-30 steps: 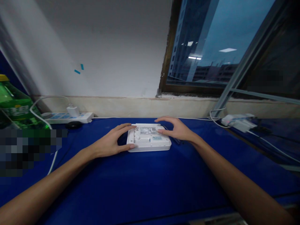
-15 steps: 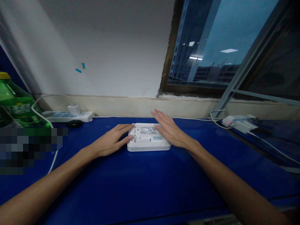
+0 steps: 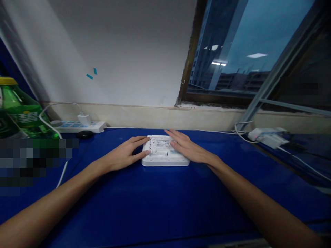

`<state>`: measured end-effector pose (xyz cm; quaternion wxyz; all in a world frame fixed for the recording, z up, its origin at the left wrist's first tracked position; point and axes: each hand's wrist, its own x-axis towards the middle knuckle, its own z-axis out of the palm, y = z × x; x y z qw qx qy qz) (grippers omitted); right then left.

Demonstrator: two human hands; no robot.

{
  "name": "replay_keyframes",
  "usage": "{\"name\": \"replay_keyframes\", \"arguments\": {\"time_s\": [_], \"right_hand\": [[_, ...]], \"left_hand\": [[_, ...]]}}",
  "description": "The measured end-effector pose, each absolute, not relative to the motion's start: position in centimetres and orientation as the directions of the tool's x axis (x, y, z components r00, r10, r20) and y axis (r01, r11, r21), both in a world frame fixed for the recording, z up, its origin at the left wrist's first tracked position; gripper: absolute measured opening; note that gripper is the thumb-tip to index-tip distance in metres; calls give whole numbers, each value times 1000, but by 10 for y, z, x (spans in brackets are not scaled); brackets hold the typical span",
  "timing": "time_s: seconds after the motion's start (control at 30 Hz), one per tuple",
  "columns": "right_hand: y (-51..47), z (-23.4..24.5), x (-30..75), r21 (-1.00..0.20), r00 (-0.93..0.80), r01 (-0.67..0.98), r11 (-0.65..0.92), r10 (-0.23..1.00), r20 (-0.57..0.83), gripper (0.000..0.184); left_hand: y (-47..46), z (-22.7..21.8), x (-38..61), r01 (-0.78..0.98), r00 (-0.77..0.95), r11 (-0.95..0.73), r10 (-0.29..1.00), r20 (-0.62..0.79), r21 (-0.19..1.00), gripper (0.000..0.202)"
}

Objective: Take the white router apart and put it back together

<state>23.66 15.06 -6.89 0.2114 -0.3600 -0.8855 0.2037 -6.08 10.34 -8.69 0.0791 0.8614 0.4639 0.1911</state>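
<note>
A flat white router-like box lies underside up on the blue table, showing a label and vent holes. My left hand rests against its left edge, fingers stretched out and thumb touching the side. My right hand lies flat on the box's right half, fingers extended and together, covering part of the label. Neither hand grips anything.
A white power strip with a plugged-in adapter lies at the back left by the wall, near a green bottle. More white adapters and cables sit at the back right under the window. A white cable runs down the left side.
My right hand went from hovering with curled fingers over the box's back edge to lying flat on its right half. The left hand has stayed at the left edge.
</note>
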Motion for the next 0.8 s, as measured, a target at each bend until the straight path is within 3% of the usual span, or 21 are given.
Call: {"name": "replay_keyframes", "arguments": {"time_s": [0.1,0.13,0.2,0.33,0.57,0.73,0.8], "right_hand": [[149,-52,234,-752,-420,234,617,761,494,26],[148,-46,232,-823,-355,79,562,787,504,30],[144,-33,230,-904,-363,-176,389,828,427,48],[131,-11,232,-934,-489,-344,97,831,267,57],[119,-10,234,-929,-515,-371,11,830,216,56],[126,-61,220,-997,-622,-66,-29,783,19,45],[128,-72,215,-999,-616,-33,2,788,22,44]], "left_hand": [[104,-88,-61,769,491,-555,830,265,317,66],[104,-88,-61,766,493,-558,828,267,317,66],[104,-89,-62,763,495,-562,825,272,318,67],[105,-89,-62,764,494,-560,827,267,320,67],[104,-86,-60,757,491,-557,830,266,341,66],[105,-86,-60,757,489,-555,831,264,346,69],[106,-88,-60,756,490,-554,832,261,347,68]]}}
